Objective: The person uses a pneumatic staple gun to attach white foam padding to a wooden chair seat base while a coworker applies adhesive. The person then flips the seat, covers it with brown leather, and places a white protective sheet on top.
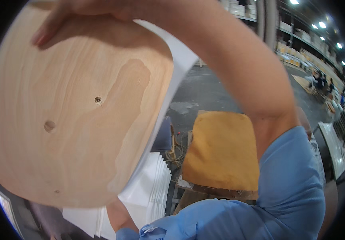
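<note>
A pale plywood panel (76,120) with rounded corners is held up close in front of me, filling the left of the view. Two small round marks, one of them a drilled hole, show on its face. My right hand (76,14) grips its upper edge, the arm arching over from the right and a finger lying across the wood. My left forearm (118,216) rises behind the panel's lower edge; that hand is hidden. Behind the panel's right side, a white sheet (180,56) peeks out.
Stacked white sheets (152,180) lie below the panel. To their right sits a yellow-brown padded piece (222,150) on a stand. A coiled cord (176,154) and a dark blue block (162,136) are between them. Shelving (308,38) and several people (320,82) appear far right.
</note>
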A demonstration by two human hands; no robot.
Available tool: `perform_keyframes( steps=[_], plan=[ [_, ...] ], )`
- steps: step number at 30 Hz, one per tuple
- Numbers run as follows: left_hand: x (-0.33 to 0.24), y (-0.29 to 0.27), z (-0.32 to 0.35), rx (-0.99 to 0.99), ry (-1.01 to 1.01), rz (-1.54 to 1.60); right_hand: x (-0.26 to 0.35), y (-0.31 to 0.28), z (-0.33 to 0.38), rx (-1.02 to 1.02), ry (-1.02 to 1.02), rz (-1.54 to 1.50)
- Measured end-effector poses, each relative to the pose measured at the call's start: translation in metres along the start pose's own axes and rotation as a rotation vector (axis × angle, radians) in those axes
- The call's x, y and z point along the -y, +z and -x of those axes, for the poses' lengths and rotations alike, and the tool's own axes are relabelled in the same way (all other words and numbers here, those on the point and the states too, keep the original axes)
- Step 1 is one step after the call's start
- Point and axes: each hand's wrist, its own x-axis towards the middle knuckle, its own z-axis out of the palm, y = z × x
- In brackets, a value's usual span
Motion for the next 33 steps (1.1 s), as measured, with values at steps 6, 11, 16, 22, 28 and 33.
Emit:
perform_keyframes(
  steps=[6, 11, 16, 22, 28, 33],
  plan=[
    [0.020, 0.028, -0.016, -0.184, -0.201, 0.174, -0.134, -0.031, 0.070, -0.413, 0.431, -0.401],
    [0.080, 0.068, 0.005, -0.238, -0.342, 0.240, -0.266, 0.008, 0.278, -0.626, 0.853, -0.296],
    [0.133, 0.088, 0.039, -0.242, -0.497, 0.265, -0.279, 0.052, 0.435, -0.993, 1.082, -0.534],
    [0.205, 0.222, 0.017, 0.117, -0.734, 0.410, -0.255, -0.028, 0.559, -1.235, 1.198, -0.458],
    [0.232, 0.377, -0.029, 0.395, -0.725, 0.589, -0.229, -0.156, 0.619, -1.355, 1.121, -0.330],
    [0.242, 0.367, -0.025, 0.405, -0.698, 0.636, -0.237, -0.186, 0.631, -1.199, 1.475, -0.298]
  ],
)
